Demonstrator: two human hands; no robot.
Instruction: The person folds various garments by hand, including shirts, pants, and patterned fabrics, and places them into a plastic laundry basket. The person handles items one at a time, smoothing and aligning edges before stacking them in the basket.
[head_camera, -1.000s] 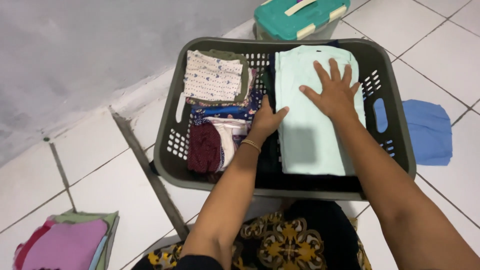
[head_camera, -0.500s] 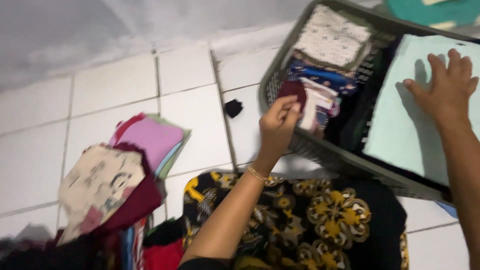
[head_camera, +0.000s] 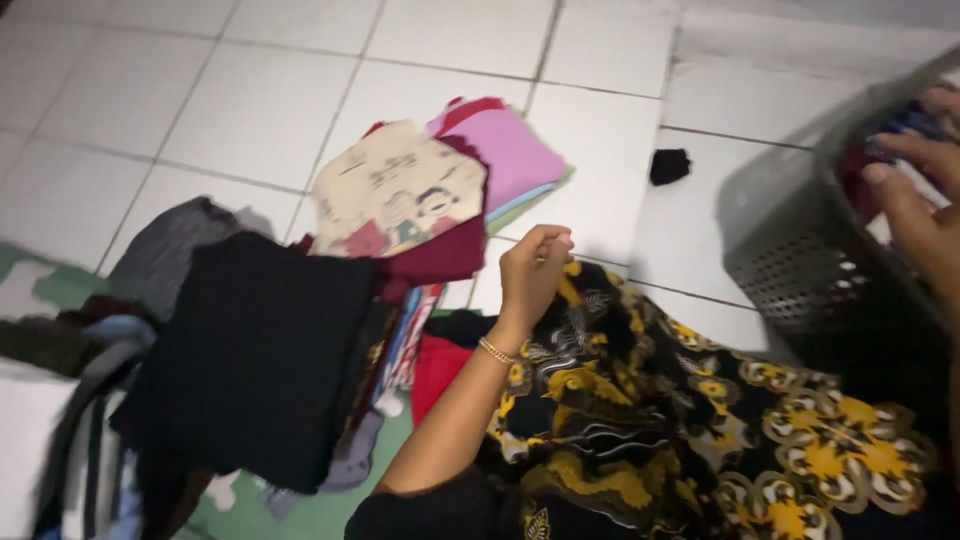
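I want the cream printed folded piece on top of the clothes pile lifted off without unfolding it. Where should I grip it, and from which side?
Probably the near right edge of the cream printed piece, approached from the left hand, which hovers just beside it. It lies flat on top of the pile, overhanging the maroon garment, so fingers could slide under there while the thumb pins the folds together.

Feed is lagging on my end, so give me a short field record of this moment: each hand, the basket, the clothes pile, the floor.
left hand: loosely curled, empty as far as I can tell, over the patterned black-and-yellow cloth, near the pile
right hand: reaching into the grey laundry basket, fingers on the clothes inside; grip unclear
clothes pile: folded pieces, a cream printed one on top, pink beneath; black garment beside it
floor: white tiles, with a small black item lying apart
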